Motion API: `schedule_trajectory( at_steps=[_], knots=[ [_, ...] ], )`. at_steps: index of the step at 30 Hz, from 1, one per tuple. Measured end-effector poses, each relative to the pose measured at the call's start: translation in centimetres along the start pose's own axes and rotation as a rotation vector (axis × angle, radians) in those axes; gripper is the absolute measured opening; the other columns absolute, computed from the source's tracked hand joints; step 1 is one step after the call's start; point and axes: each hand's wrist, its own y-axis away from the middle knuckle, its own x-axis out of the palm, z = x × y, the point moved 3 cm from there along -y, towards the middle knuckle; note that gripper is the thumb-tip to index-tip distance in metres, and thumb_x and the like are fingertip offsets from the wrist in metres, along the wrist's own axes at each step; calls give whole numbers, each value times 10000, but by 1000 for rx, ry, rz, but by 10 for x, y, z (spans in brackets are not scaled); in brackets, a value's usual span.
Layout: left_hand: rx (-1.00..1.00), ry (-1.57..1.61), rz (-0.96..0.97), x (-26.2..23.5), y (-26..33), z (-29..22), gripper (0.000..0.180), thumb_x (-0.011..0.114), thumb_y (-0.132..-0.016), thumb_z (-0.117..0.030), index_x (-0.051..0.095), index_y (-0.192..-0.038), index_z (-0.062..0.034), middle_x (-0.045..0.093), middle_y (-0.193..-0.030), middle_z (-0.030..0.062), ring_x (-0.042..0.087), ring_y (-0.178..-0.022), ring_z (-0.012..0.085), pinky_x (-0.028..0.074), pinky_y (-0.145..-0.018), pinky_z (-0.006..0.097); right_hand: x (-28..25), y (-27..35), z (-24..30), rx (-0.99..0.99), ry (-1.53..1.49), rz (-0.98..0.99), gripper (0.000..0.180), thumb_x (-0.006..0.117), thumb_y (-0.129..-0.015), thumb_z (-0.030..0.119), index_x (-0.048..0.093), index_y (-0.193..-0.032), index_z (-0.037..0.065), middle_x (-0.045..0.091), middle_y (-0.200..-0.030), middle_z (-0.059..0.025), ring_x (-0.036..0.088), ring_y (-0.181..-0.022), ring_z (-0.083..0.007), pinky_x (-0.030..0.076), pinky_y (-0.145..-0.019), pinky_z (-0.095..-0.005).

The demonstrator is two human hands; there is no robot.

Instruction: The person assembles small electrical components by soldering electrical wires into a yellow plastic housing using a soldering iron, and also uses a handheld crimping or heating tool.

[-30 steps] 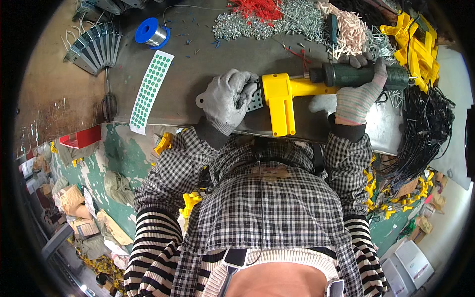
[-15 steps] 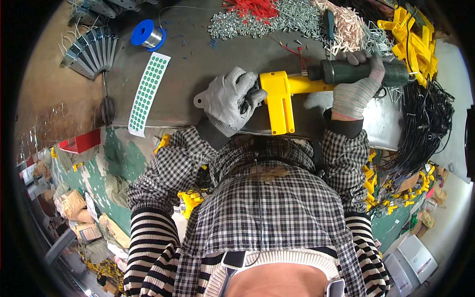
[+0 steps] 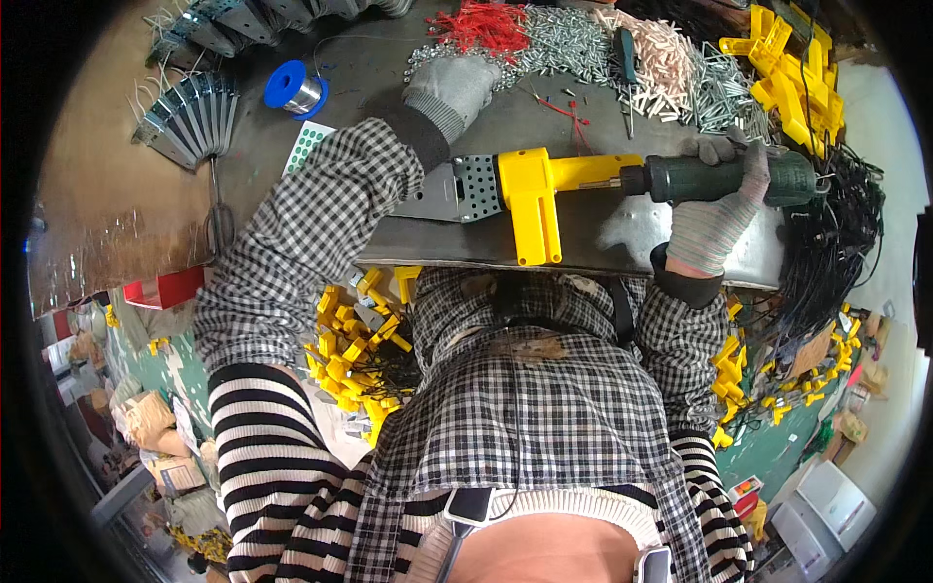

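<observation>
At frame centre, a stiff yellow plastic part (image 3: 533,194) is being driven by a weighty-looking green screwdriver (image 3: 727,179), gripped by the right hand (image 3: 719,209). The left hand (image 3: 453,85) is being reached, fingers curled, into small, likely slippery screws (image 3: 573,49) at upper centre; best pinched singly.

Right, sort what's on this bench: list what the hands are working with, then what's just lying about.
In hand:
- right hand on green power screwdriver
- yellow plastic part at its tip
- left hand at pile of silver screws

Lying about:
- blue solder spool
- red ties
- black cables
</observation>
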Motion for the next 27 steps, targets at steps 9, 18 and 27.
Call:
schedule_trajectory(
  at_steps=[9,18,27],
  knots=[
    [237,-402,287,-11,-23,-31,221,540,-875,-111,709,-1010,-66,709,-1010,110,697,-937,281,583,-731,428,0,8,-16,37,-95,-48,278,685,-864,276,545,-1001,79,476,-765,24,474,-695,-124,452,-788,-350],
    [157,213,-55,-27,23,-2,115,596,-844,-93,616,-951,-56,653,-858,97,650,-731,251,522,-624,359,3,7,-23,98,-212,-58,242,684,-869,246,533,-976,91,477,-765,21,468,-691,-123,441,-793,-340],
    [-99,566,-577,13,139,-49,192,755,-690,-47,650,-850,-61,638,-790,58,617,-598,187,489,-557,307,-5,3,-37,130,-203,-24,284,676,-875,278,530,-1011,77,475,-801,15,468,-704,-115,452,-782,-337]
  ],
)
